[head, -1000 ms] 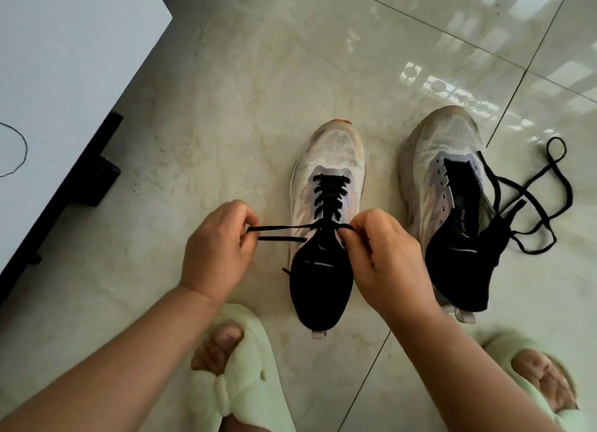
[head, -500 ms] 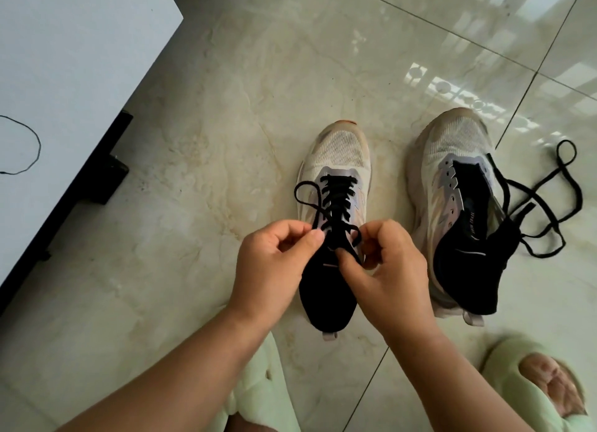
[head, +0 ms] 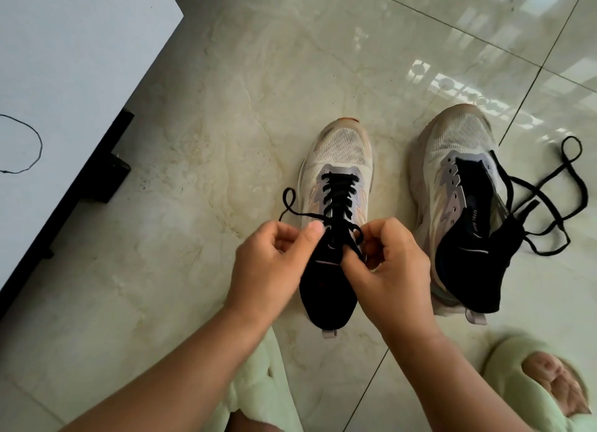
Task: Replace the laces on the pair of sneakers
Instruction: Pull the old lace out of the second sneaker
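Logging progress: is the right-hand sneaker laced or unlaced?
Unlaced: the sneaker's eyelets are empty, and a loose lace lies beside it.

This looks like a home. Under the hands lies a glossy marble-look tile floor (head: pixel 226 76), with window light mirrored in it beyond the right hand. Near the wrists the person's feet are in soft green slippers (head: pixel 529 386), indoor wear. Far left of the left hand stands a white table (head: pixel 64 60) with dark legs.
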Tool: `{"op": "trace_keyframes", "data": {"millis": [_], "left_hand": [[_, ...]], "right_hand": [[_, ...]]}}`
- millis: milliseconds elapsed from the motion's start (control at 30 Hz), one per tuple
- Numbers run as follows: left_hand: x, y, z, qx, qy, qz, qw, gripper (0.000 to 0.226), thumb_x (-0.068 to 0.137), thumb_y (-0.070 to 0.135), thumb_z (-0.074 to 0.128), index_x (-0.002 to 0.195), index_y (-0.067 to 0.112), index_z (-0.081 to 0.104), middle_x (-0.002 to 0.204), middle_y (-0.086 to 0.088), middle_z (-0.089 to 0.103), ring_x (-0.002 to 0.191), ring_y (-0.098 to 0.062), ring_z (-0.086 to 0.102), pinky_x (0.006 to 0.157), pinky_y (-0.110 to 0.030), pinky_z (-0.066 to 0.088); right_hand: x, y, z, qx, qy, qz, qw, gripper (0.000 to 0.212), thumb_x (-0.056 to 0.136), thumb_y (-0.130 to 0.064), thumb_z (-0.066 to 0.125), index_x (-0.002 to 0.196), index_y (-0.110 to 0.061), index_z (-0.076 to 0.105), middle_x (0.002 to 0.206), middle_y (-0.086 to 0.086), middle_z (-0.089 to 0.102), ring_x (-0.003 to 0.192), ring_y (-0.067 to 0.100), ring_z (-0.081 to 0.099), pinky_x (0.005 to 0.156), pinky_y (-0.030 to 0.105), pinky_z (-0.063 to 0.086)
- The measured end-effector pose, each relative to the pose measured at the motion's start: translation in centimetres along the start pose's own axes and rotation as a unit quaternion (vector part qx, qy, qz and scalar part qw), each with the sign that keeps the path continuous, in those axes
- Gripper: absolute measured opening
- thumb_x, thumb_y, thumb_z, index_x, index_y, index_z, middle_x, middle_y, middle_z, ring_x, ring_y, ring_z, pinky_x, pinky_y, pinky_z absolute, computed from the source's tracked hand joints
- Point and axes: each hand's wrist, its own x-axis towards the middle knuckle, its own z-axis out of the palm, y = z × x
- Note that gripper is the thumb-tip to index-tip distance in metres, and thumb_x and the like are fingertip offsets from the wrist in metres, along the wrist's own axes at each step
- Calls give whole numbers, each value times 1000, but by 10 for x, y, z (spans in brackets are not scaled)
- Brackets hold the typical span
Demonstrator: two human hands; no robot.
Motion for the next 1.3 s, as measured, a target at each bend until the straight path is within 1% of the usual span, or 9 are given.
{"op": "trace_keyframes", "data": {"millis": [100,267,500,633,833,1067,1133,1200,1300], "left_hand": [[-9,7,5,-66,-14,-23,997,25,75,46,67,77,21,65,66,9,64,58,1,57,53,-10,44],[2,9,-8,-49,-96,61,992,6,83,16,65,83,20,70,74,6,67,65,-1,58,61,-10,46],[21,6,-19,104,-150,276,944,7,80,4,69,82,11,70,82,2,58,71,-9,56,67,-18,47],[25,6,-16,195,-176,333,906,8,87,6,59,81,11,56,85,5,48,72,-5,48,66,-10,38],[31,0,-15,221,-125,307,917,12,88,8,49,80,16,46,82,7,42,64,-3,42,61,-9,34],[56,-17,-32,399,-38,190,896,12,91,14,49,92,5,56,96,-11,55,86,-28,55,79,-41,43],[53,-16,-33,340,-46,259,903,8,89,10,54,93,7,61,96,-4,57,79,-18,54,77,-33,46],[41,-9,-31,244,-93,314,913,19,86,5,56,103,11,63,102,5,57,69,-1,50,70,-12,42],[26,-3,-23,171,-133,355,910,32,84,5,55,114,11,64,110,6,59,81,9,54,76,-3,40]], "right_hand": [[0,0,1,1,10,-3,1000,19,73,-9,71,77,-16,54,70,-9,49,65,6,47,55,13,39],[-1,1,2,16,14,4,1000,20,73,-10,72,77,-17,54,70,-7,51,64,8,47,53,14,40],[-1,3,2,39,16,13,999,20,72,-9,73,77,-16,55,71,-4,52,63,5,48,56,12,40],[0,3,2,45,11,17,999,20,72,-12,72,76,-18,54,68,-5,52,61,5,46,53,13,40],[2,4,2,34,3,30,999,21,72,-14,71,74,-21,52,67,-4,52,58,6,44,52,17,41],[1,3,1,31,-9,37,999,21,74,-11,70,75,-21,52,71,-2,53,61,7,46,54,22,45],[1,1,1,41,-7,36,998,19,74,-13,69,76,-21,52,70,-1,53,60,7,46,54,23,45],[1,0,1,52,-2,34,998,17,74,-14,69,76,-20,53,69,-2,53,59,6,46,53,21,44],[1,0,2,53,4,30,998,18,74,-11,69,76,-18,53,69,-3,52,59,6,45,53,18,42]]}}
